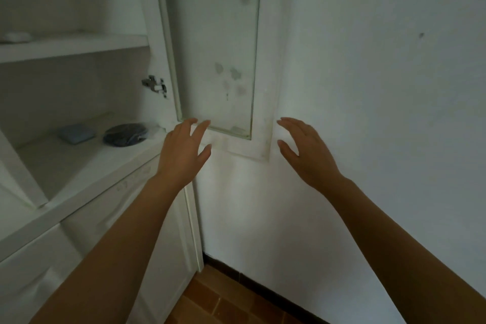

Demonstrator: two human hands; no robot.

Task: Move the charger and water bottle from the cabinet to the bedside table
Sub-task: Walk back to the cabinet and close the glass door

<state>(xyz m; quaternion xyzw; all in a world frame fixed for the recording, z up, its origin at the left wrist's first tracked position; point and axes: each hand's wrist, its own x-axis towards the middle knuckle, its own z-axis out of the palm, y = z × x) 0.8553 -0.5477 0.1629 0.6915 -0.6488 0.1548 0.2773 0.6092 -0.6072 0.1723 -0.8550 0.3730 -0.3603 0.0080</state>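
White walls meet at a corner, terracotta floor tiles [210, 300] at the bottom, white cabinet [86, 192] on the left with its glass door [218, 42] swung open against the wall. Both bare forearms extend forward and up from the lower frame. Left hand [181, 155] is spread wide, palm forward, fingers loose, holding nothing, in front of the door's lower corner. Right hand [306, 154] is equally wide and empty, palm facing left, out in front of the bare wall, well apart from the left. Lower shelf [65, 163], left of the left hand: a dark round bundle [125, 134] in clear wrap, possibly the charger, can't confirm; a blue-grey folded item [76, 133] beside it. Upper shelf [76, 46] has a small white object [15, 36] at far left. Water bottle not identifiable.
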